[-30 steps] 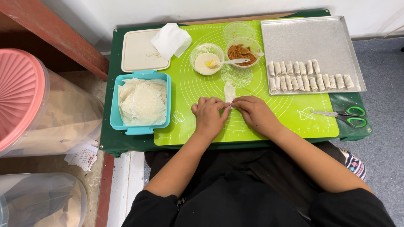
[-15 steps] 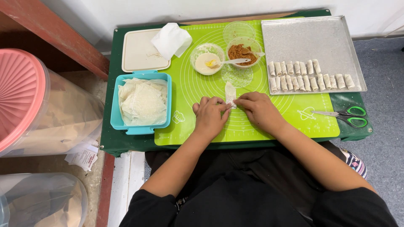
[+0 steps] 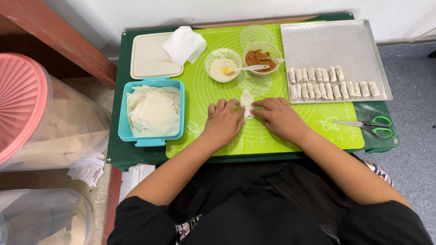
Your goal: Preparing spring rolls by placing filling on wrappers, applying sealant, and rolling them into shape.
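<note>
A thin pale pastry wrapper (image 3: pixel 246 100) lies on the bright green silicone mat (image 3: pixel 272 136), near the counter's (image 3: pixel 136 156) front edge. The left hand (image 3: pixel 223 122) and right hand (image 3: pixel 278 117) press its lower end, fingers (image 3: pixel 234 105) pinching it from both sides. A rectangular metal tray (image 3: pixel 331 45) of finished rolls (image 3: pixel 331 84) occupies the back right corner; a teal plastic tub (image 3: pixel 122 131) of wrappers sits at the left edge.
</note>
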